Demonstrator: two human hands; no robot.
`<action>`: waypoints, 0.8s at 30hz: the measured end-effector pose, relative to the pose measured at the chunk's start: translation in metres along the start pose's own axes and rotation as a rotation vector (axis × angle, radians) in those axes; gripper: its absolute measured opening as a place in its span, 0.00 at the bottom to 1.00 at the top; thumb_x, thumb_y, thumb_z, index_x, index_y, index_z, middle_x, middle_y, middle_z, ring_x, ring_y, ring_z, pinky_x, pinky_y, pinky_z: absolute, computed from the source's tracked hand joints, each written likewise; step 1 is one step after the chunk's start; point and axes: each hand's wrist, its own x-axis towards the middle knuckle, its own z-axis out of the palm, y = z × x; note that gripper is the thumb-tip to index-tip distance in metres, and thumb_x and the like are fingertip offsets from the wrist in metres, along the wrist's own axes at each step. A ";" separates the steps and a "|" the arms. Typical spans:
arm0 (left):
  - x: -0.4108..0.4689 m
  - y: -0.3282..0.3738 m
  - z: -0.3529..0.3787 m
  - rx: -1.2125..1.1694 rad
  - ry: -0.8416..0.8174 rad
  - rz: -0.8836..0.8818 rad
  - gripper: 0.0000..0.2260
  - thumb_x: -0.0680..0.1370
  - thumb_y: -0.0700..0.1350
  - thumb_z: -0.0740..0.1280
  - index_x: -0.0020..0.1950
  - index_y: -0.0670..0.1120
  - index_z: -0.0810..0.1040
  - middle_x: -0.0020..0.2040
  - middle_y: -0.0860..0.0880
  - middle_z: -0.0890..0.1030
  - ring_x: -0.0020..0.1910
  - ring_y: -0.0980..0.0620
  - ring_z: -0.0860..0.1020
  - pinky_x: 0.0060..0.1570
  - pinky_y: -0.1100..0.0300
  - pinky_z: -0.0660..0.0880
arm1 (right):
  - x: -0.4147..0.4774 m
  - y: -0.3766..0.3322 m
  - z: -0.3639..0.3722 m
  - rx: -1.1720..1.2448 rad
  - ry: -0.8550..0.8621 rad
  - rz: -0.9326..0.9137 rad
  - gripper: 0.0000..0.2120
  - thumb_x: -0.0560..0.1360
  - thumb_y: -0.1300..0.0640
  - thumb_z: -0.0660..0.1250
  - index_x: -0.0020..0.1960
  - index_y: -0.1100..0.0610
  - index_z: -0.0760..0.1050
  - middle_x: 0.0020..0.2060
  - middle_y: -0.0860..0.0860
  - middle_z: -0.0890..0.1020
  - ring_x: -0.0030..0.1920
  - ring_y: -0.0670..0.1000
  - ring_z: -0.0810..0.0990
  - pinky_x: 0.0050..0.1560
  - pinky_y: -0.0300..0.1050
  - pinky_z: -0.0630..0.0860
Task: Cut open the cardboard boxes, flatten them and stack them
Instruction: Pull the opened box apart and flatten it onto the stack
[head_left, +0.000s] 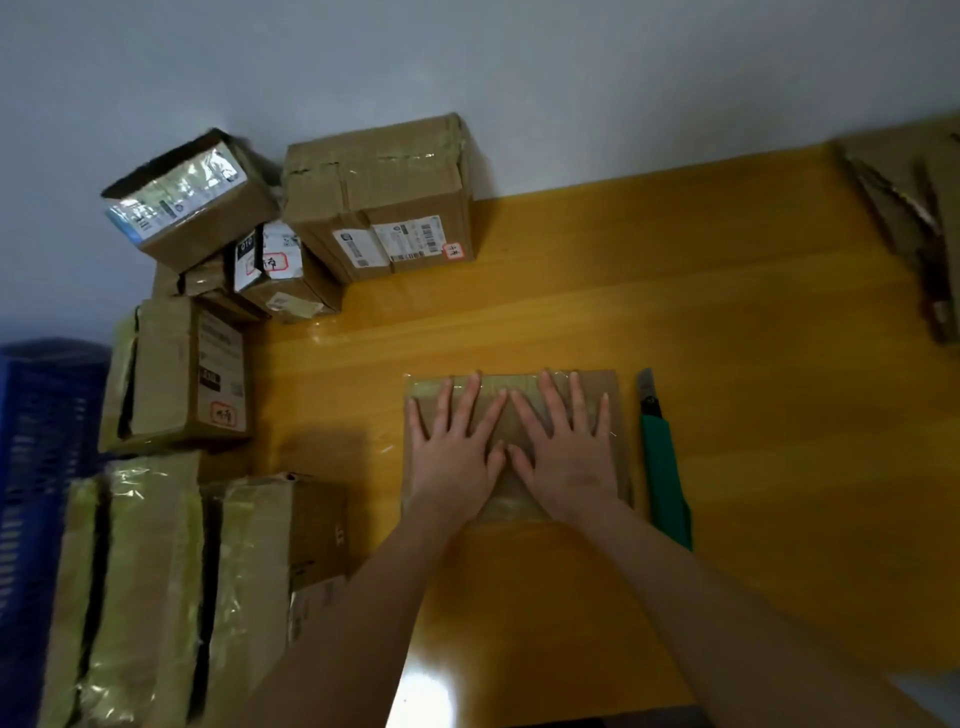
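Both hands lie flat with fingers spread, the left hand (452, 449) and right hand (567, 448) side by side, thumbs nearly touching, pressing down on a flattened cardboard box (597, 387) on the yellow table (753, 322). Just to its right lies a green utility knife (667, 467), blade pointing away. Taped boxes (249, 561) crowd the table's left side, with a blue crate (36, 467) beyond them. Farther back a large labelled box (384, 197) stands against the wall, and a stack of flattened cardboard (904, 197) sits at the far right.
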 end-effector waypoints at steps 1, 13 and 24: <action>-0.001 0.000 -0.001 -0.004 -0.001 0.004 0.27 0.78 0.62 0.37 0.76 0.59 0.35 0.79 0.51 0.37 0.78 0.44 0.41 0.71 0.34 0.42 | -0.001 -0.001 -0.001 0.003 -0.004 -0.001 0.30 0.75 0.33 0.34 0.73 0.41 0.29 0.74 0.51 0.31 0.74 0.60 0.29 0.70 0.66 0.32; 0.000 0.001 -0.003 0.003 0.010 -0.012 0.29 0.77 0.63 0.36 0.78 0.59 0.41 0.80 0.51 0.40 0.78 0.45 0.42 0.72 0.35 0.42 | 0.001 0.000 -0.001 -0.021 0.016 -0.017 0.30 0.76 0.33 0.35 0.72 0.42 0.29 0.74 0.52 0.32 0.74 0.60 0.30 0.70 0.65 0.32; -0.030 0.003 -0.022 -0.216 -0.037 -0.131 0.32 0.80 0.57 0.58 0.79 0.54 0.46 0.80 0.48 0.45 0.78 0.46 0.46 0.74 0.41 0.43 | -0.038 0.013 -0.035 0.247 0.001 0.088 0.30 0.80 0.47 0.57 0.78 0.47 0.49 0.78 0.54 0.44 0.77 0.58 0.44 0.76 0.56 0.49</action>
